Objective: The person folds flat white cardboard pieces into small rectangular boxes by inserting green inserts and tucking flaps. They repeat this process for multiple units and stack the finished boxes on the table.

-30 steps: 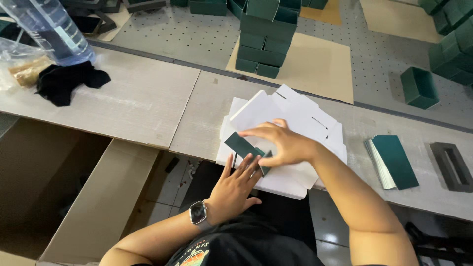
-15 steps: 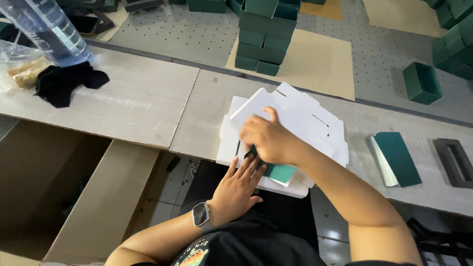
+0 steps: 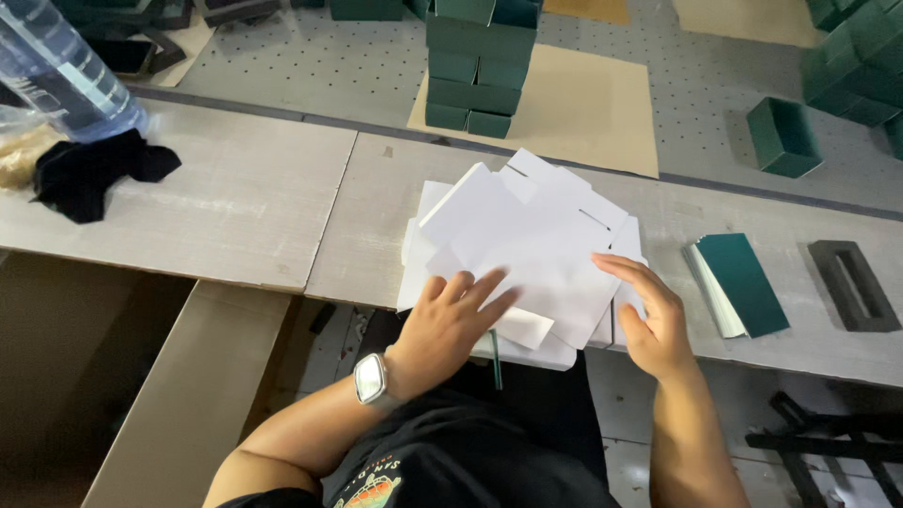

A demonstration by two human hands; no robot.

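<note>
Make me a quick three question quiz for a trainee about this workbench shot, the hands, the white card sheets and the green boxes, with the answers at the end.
1. True or false: both hands rest flat on the white card sheets.
2. Which wrist wears the watch? A) left B) right C) neither
3. What lies on the bench just right of the right hand?

Key
1. True. The left hand presses the near edge and the right hand lies on the right edge, fingers spread.
2. A, the left.
3. A small stack of flat green-topped cards, and beyond it a dark rectangular frame. The stack of green boxes stands farther back.
</note>
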